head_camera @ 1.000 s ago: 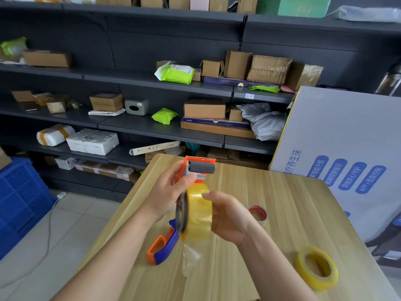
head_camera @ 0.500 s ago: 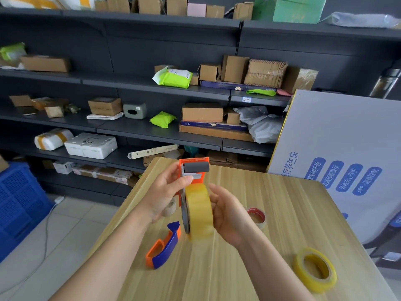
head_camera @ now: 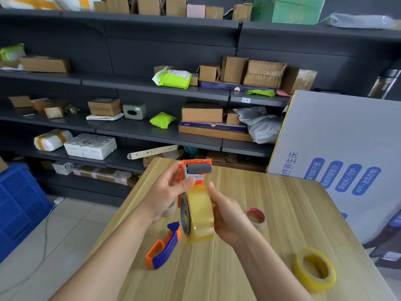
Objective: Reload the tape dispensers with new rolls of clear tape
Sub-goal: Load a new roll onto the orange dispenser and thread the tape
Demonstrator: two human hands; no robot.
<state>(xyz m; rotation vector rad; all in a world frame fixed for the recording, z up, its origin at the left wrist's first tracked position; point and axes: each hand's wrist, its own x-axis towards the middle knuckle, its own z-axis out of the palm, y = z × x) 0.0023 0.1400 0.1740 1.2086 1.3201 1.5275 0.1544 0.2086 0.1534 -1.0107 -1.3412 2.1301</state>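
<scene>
Orange dispenser [head_camera: 184, 168], grey roller up, blue handle down, was between the hands: left hand [head_camera: 165, 196] gripped its head, right hand [head_camera: 227, 216] held the yellowish clear roll [head_camera: 200, 213] on it; blue crate [head_camera: 19, 203] far beyond the left hand, contents unseen

Glossy tape roll [head_camera: 200, 213], wood-grain table [head_camera: 282, 213]

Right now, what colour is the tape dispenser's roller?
The roller is dark grey; the head view shows it best.
</scene>
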